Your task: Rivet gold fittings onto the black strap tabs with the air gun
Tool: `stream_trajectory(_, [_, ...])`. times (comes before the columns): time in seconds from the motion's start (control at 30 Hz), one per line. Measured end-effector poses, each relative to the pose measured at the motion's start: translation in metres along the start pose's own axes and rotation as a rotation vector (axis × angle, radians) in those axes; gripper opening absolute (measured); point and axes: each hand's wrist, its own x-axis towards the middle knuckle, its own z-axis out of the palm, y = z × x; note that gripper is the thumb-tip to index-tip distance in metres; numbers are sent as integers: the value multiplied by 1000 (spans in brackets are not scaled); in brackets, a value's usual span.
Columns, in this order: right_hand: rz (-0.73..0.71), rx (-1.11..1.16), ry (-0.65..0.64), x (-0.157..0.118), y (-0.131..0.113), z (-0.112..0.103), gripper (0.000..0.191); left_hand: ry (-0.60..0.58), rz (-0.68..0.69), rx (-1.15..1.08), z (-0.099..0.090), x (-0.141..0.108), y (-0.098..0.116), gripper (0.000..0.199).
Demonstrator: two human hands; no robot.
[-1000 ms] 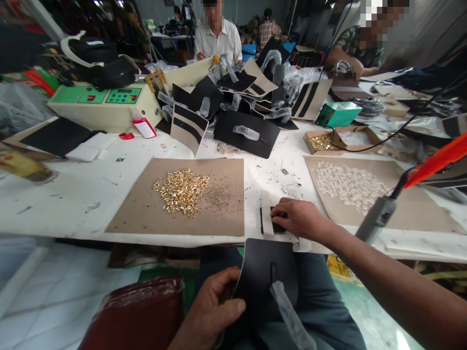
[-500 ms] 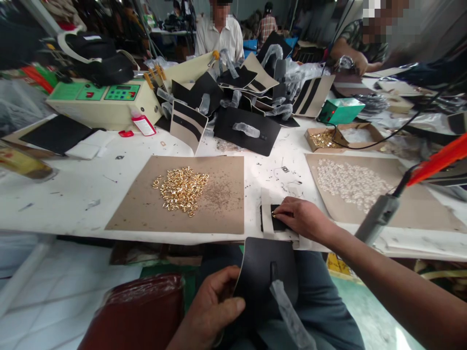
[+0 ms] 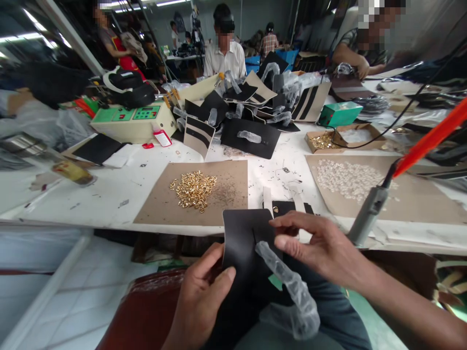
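My left hand (image 3: pixel 204 287) pinches the left edge of a black leather panel (image 3: pixel 237 233) between thumb and fingers, above my lap. A strap wrapped in clear plastic (image 3: pixel 288 277) hangs from a slit in the panel's face. At the panel's right edge is my right hand (image 3: pixel 314 243), thumb and fingers apart; its fingertips are close to the edge or touching it. Just beyond, at the table edge, lies a small black pad (image 3: pixel 304 208) with pale strips across it. One gold ring-like piece (image 3: pixel 276 209) rests on that pad.
Gold metal rings (image 3: pixel 195 189) are heaped on a brown sheet (image 3: pixel 156 214). Clear small pieces (image 3: pixel 343 180) cover another sheet at right. A grey tool with an orange tube (image 3: pixel 368 214) slants near my right forearm. Behind are piled panels (image 3: pixel 248 136), a glue bottle (image 3: pixel 161 136) and co-workers.
My right hand has left the black pad and come to the panel's right edge, leaving the gold piece in sight. My left hand has raised the panel and shifted it slightly left.
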Motion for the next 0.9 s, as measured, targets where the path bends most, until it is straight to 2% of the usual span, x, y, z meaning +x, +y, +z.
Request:
stream_trajectory(0.1, [-22, 195, -170, -18, -21, 21, 59, 23, 393, 375, 19, -10, 3, 32])
stream_trajectory(0.17, [-33, 377, -199, -25, -25, 34, 55, 2, 664, 565, 36, -14, -4, 40])
stream_trajectory(0.2, [-20, 473, -189, -28, -25, 39, 48, -8, 754, 637, 45, -15, -9, 42])
stream_trajectory(0.27, [56, 637, -120, -32, -19, 47, 38, -12, 820, 757, 62, -17, -17, 41])
stream_trajectory(0.37, [218, 798, 45, -35, 0, 51, 41, -72, 778, 844, 78, -21, -21, 35])
stream_trajectory(0.47, [301, 944, 176, -35, 21, 43, 36, -135, 761, 805, 75, -20, -18, 36])
stream_trajectory(0.5, [316, 986, 201, -34, 26, 38, 34, -99, 761, 801, 70, -16, -17, 36])
stream_trajectory(0.57, [344, 1042, 243, -30, 33, 27, 32, 44, 745, 799, 58, -2, -15, 37])
stream_trajectory(0.63, [383, 1054, 280, -25, 37, 18, 31, 165, 652, 740, 48, 19, -15, 47])
stream_trajectory(0.7, [437, 1047, 273, -22, 41, 12, 31, 138, 479, 595, 44, 41, -19, 63])
stream_trajectory(0.77, [501, 1029, 213, -24, 46, 12, 36, 16, 315, 448, 46, 58, -27, 66])
stream_trajectory(0.83, [514, 1005, 137, -33, 54, 17, 43, -83, 216, 368, 50, 67, -42, 55])
stream_trajectory(0.9, [470, 964, 69, -47, 65, 26, 53, -106, 150, 343, 52, 68, -61, 43])
